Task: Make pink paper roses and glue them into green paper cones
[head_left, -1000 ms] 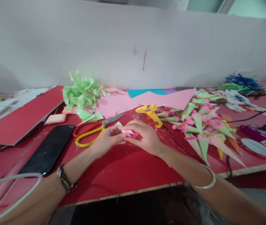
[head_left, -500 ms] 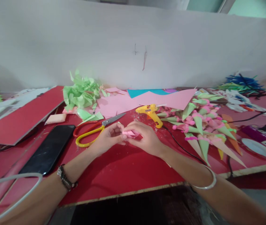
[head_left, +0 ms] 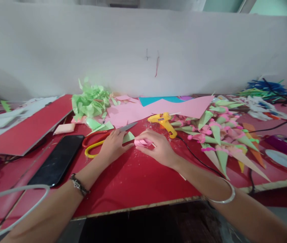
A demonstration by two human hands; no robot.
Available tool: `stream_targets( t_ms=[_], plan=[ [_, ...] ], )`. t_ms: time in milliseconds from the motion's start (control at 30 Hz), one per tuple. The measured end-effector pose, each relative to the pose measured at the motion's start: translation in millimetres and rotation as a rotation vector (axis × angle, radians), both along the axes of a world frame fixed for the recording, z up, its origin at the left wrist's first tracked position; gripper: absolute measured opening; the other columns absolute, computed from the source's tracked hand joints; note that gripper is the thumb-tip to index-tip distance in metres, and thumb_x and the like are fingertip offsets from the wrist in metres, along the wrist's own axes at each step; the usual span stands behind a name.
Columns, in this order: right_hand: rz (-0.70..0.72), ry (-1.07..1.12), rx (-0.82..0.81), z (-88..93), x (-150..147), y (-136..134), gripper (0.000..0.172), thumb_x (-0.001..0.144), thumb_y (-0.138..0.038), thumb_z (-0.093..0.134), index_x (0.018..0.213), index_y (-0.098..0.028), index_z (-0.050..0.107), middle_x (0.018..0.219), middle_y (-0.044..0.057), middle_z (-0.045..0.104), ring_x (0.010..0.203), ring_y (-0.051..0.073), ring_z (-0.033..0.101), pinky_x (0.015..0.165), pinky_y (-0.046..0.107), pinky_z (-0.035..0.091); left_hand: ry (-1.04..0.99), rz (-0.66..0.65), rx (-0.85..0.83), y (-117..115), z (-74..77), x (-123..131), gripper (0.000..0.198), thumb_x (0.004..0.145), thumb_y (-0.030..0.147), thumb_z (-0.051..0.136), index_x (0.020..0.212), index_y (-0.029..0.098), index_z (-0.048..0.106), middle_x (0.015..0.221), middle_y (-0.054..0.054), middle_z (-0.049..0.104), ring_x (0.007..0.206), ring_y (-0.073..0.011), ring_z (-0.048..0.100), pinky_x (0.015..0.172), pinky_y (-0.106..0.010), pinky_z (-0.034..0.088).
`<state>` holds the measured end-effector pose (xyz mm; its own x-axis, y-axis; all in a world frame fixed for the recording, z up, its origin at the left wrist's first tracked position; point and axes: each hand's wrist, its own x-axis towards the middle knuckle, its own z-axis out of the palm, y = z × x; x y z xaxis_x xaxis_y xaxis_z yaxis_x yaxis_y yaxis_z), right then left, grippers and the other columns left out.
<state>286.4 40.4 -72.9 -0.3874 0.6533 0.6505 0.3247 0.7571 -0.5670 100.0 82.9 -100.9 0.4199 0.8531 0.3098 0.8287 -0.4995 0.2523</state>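
A small rolled pink paper flower (head_left: 141, 142) is pinched in the fingers of my right hand (head_left: 157, 148), over the middle of the red table. My left hand (head_left: 113, 145) is apart from the flower, with its thumb spread from its fingers. It lies over the scissors (head_left: 94, 149), which have one red and one yellow handle, and covers their pivot. Beside its fingertips is a light green piece of paper (head_left: 128, 136). Behind my right hand lies a yellow glue gun (head_left: 163, 122) with a black cord.
A black phone (head_left: 58, 158) and an eraser-like pale block (head_left: 64, 128) lie left. Crumpled green paper (head_left: 90, 101) and a pink sheet (head_left: 123, 114) are at the back. Several paper cone flowers (head_left: 216, 131) pile up right, near a white oval dish (head_left: 282, 159). A white board (head_left: 108, 50) stands behind.
My left hand has let go of the pink flower and moved left onto the scissors. My right hand still holds the flower. The view has shifted slightly.
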Motion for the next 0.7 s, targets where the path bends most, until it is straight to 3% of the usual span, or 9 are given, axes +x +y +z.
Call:
stream_targets(
  t_ms=[167,267,500,700],
  plan=[
    [0.0,0.013,-0.008,-0.2,-0.4,-0.7,0.008,0.078,-0.021,0.055,0.085,-0.019,0.057,0.079,0.002,0.059,0.073,0.012,0.054,0.068,0.026,0.044,-0.083,-0.049,-0.086,2.4,10.0,1.9,0.034,0.076,0.044,0.048,0.086,0.013,0.059,0.079,-0.007,0.053,0.075,-0.0199,0.051,0.068,-0.031,0.042],
    [-0.054,0.057,-0.021,-1.2,-0.2,0.0,0.008,0.077,-0.023,0.056,0.084,-0.02,0.058,0.08,0.002,0.059,0.075,0.013,0.055,0.069,0.027,0.044,-0.053,-0.037,-0.115,4.7,11.7,2.7,0.026,0.076,0.037,0.048,0.081,0.014,0.058,0.074,-0.005,0.052,0.072,-0.0181,0.05,0.068,-0.031,0.041],
    [-0.136,0.155,-0.073,-4.9,0.9,4.8,0.011,0.076,-0.025,0.057,0.086,-0.019,0.058,0.081,0.002,0.058,0.077,0.013,0.054,0.068,0.026,0.044,0.073,0.029,-0.004,4.5,1.1,7.6,0.024,0.077,0.013,0.034,0.093,0.008,0.052,0.094,-0.015,0.052,0.087,-0.0239,0.05,0.08,-0.038,0.04],
    [-0.157,0.233,-0.054,-3.3,0.6,5.9,0.01,0.075,-0.024,0.059,0.084,-0.02,0.058,0.081,0.001,0.055,0.079,0.013,0.053,0.072,0.027,0.044,-0.103,-0.002,-0.082,2.7,7.4,2.8,0.023,0.077,0.014,0.032,0.097,0.014,0.045,0.085,-0.008,0.056,0.079,-0.0211,0.053,0.071,-0.033,0.041]
  ],
)
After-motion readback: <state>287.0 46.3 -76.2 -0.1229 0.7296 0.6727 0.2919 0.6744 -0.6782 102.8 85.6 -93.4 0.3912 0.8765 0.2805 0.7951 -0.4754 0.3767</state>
